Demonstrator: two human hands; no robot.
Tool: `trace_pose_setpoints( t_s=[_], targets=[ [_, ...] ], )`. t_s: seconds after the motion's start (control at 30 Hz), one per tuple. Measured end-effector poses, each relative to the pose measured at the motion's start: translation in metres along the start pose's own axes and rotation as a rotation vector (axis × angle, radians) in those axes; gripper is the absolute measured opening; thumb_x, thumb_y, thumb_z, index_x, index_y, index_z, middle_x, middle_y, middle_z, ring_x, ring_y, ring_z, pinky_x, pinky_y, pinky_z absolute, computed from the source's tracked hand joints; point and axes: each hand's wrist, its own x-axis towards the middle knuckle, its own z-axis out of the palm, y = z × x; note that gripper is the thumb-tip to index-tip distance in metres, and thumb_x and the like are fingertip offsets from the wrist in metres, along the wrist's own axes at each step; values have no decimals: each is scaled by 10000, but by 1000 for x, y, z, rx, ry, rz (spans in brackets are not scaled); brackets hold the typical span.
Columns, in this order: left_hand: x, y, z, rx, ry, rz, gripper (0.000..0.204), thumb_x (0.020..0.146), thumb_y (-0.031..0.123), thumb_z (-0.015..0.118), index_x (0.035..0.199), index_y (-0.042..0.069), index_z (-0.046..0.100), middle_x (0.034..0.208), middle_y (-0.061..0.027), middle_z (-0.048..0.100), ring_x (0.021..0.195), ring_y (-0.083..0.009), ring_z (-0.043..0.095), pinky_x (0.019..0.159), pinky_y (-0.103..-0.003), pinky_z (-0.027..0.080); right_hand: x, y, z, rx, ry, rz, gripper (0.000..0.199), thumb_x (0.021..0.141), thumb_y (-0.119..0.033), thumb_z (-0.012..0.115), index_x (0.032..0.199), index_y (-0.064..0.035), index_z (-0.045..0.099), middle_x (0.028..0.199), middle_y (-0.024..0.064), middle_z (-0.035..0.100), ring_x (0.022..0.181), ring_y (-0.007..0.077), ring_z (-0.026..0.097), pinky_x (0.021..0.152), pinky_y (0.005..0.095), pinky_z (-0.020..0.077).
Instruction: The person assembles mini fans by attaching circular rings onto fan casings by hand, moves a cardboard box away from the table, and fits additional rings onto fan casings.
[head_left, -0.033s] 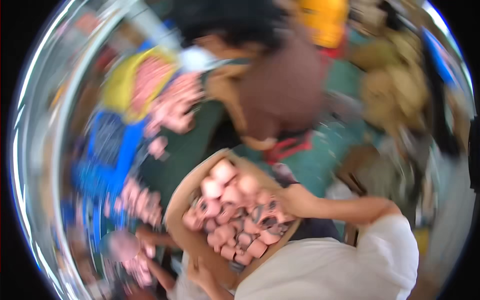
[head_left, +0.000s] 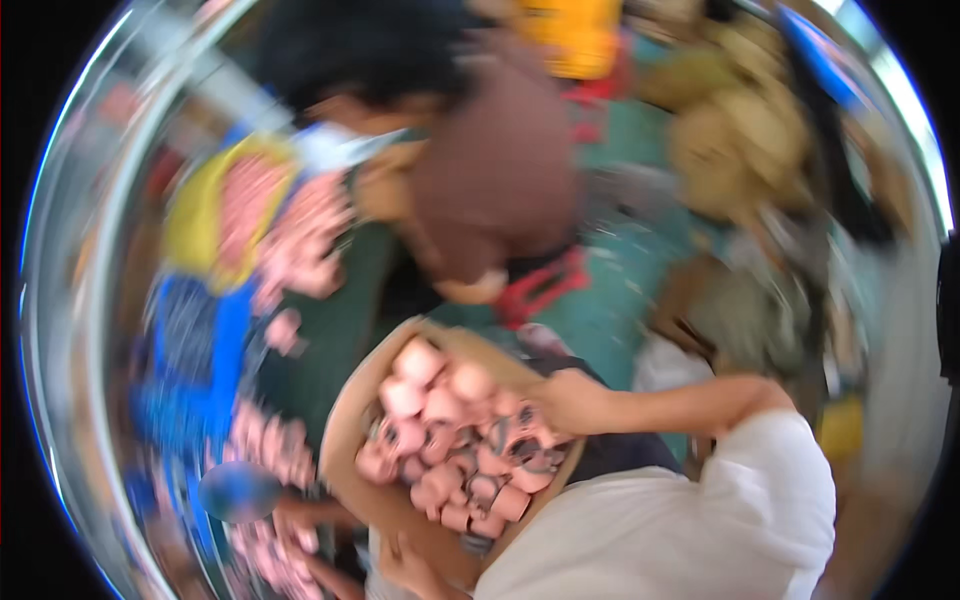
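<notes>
Resting on the far right rim of a shallow tan basket, the right hand is seen with its fingers curled over the edge, so the basket is gripped there. The basket is filled with small pinkish clay cups, heaped loosely, some upright and some tipped on their sides. At the near edge of the basket, the left hand is partly seen below the rim; it appears to be pressed against the basket, but whether it is clenched or released cannot be told through the blur. The right forearm is covered by a white sleeve near the lower right. Beyond the hands, another person in a brown top is bent over. To the left of the hands, more pink cups are scattered on blue and yellow cloths. Everything is strongly blurred.
</notes>
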Motion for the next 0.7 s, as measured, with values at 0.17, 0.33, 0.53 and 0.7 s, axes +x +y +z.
trace_pose_setpoints(
  t_s=[0.17,0.33,0.53,0.7],
  targets=[
    [30,25,16,-334,-158,-61,274,779,24,545,1024,-87,595,868,-113,641,739,-197,588,688,-310,485,-18,7,57,153,199,238,449,613,-49,630,1059,-60,582,719,184,617,654,331,627,581,416,503],
    [105,21,18,-463,-492,107,276,783,20,542,1029,-94,591,884,-120,641,746,-199,588,691,-314,485,-78,-72,30,190,222,634,315,619,-22,626,932,5,637,768,229,622,710,334,636,609,401,508],
    [194,44,31,-591,-844,399,284,794,6,530,1050,-105,582,915,-138,643,772,-205,593,706,-318,487,-109,-132,99,196,1002,842,283,753,-71,515,1011,-83,629,743,216,595,649,348,592,597,402,471],
    [203,128,112,-674,-1113,627,273,789,-53,552,1055,-104,591,901,-112,646,785,-152,580,727,-285,475,-147,-139,65,-179,1271,892,99,625,-70,530,672,-24,604,749,200,596,720,384,578,651,442,469]
  ],
)
